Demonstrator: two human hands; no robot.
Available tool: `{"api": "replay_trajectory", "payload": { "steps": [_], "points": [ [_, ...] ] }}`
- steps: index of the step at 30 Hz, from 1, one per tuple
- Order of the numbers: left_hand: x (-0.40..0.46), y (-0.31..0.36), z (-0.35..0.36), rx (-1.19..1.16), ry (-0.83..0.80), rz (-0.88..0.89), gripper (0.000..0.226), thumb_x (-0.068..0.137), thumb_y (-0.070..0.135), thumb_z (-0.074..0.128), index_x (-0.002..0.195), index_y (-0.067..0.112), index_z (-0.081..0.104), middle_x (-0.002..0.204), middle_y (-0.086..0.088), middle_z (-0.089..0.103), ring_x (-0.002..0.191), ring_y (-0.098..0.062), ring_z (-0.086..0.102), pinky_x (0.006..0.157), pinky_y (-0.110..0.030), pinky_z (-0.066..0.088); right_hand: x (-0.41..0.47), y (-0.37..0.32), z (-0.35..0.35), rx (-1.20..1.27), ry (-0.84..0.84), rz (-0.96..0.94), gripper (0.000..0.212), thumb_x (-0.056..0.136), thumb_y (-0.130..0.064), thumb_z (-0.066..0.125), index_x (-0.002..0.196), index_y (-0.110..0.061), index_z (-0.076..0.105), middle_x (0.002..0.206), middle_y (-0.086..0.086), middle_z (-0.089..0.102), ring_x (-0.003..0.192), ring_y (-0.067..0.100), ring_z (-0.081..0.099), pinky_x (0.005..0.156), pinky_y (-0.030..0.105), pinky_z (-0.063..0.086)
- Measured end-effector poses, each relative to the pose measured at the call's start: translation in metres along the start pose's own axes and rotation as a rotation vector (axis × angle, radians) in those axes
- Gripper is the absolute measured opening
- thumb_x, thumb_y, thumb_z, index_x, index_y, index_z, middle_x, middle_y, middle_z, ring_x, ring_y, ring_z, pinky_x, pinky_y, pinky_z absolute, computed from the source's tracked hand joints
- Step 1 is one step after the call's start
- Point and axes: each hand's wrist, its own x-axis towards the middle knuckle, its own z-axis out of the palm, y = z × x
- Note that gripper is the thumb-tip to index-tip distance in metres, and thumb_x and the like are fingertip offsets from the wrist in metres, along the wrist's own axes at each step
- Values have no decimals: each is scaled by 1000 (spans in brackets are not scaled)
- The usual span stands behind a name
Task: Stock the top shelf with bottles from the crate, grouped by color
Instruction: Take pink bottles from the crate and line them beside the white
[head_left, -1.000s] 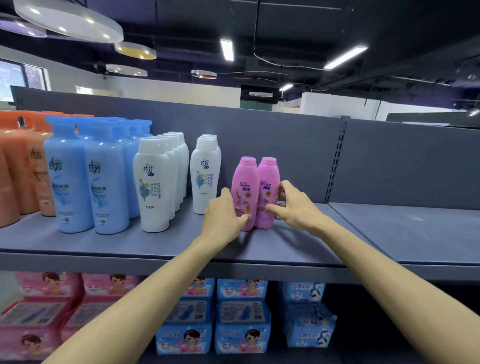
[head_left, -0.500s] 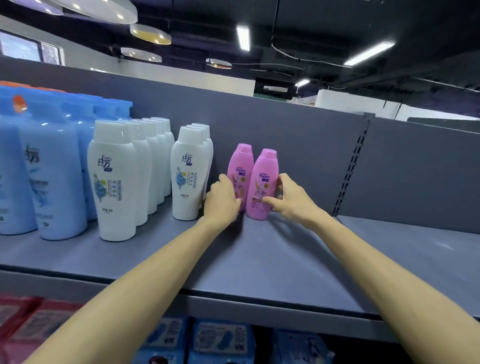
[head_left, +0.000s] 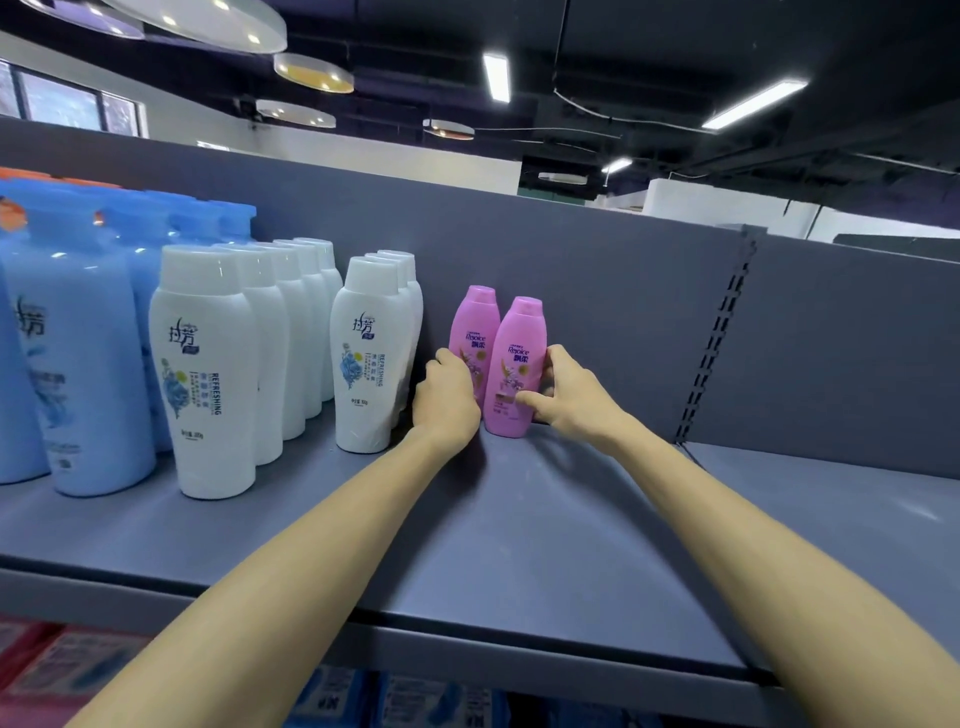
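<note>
Two small bottles (head_left: 514, 364) stand upright on the shelf (head_left: 545, 519), right of taller bottles (head_left: 371, 353).

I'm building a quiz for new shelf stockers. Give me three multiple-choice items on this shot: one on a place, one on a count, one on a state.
1. Where do the pink bottles stand?
A. left of the blue bottles
B. right of the white bottles, near the back panel
C. on the lower shelf

2. How many pink bottles are on the top shelf?
A. one
B. two
C. four

3. What is the right hand doing?
A. hanging idle
B. lying flat on the shelf
C. gripping a pink bottle

Answers:
1 B: the pink bottles sit right of the white bottles, close to the back panel.
2 B: only two pink caps show on the top shelf.
3 C: the right hand has thumb and fingers round the front pink bottle; the left hand is at the other.
</note>
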Motion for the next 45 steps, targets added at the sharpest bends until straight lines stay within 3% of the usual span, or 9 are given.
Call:
{"api": "replay_trajectory", "payload": {
  "steps": [7,13,26,32,42,45],
  "points": [
    [-7,0,-5,30,-63,-45,40,93,6,59,125,-5,39,128,-22,50,112,-39,59,82,-38,47,-3,-2,1,-4,3,6,33,89,-21,70,112,-15,47,106,-1,65,94,23,68,87,45,57],
    [-21,2,-20,42,-119,22,36,92,9,61,120,0,40,126,-21,52,113,-41,56,84,-41,46,-5,-11,6,24,-17,-13,33,88,-20,70,112,-18,47,109,-2,67,99,20,67,88,44,57],
    [-29,-3,-36,50,-19,88,24,93,13,59,110,2,46,114,-20,60,105,-40,60,70,-35,38,-2,-36,33,48,20,-43,33,90,-13,68,114,-10,46,115,3,63,99,21,65,86,34,53],
    [-30,0,-38,70,-20,69,28,92,13,61,113,1,46,117,-20,60,107,-39,61,73,-36,43,-4,-41,36,45,32,-42,32,90,-12,67,112,-7,44,112,5,63,97,24,64,81,31,52],
    [-39,3,-42,88,-27,69,31,90,11,61,115,-2,48,118,-19,59,106,-38,62,74,-37,45,-3,-46,49,18,92,26,31,88,-13,66,108,-5,44,115,12,59,99,28,60,77,34,49],
    [-48,4,-45,93,-43,76,32,92,12,60,118,-2,47,120,-20,58,108,-39,61,78,-39,47,-10,-47,50,-14,124,58,34,88,-15,68,109,-6,43,117,14,57,102,30,58,84,40,51]
  ]
}}
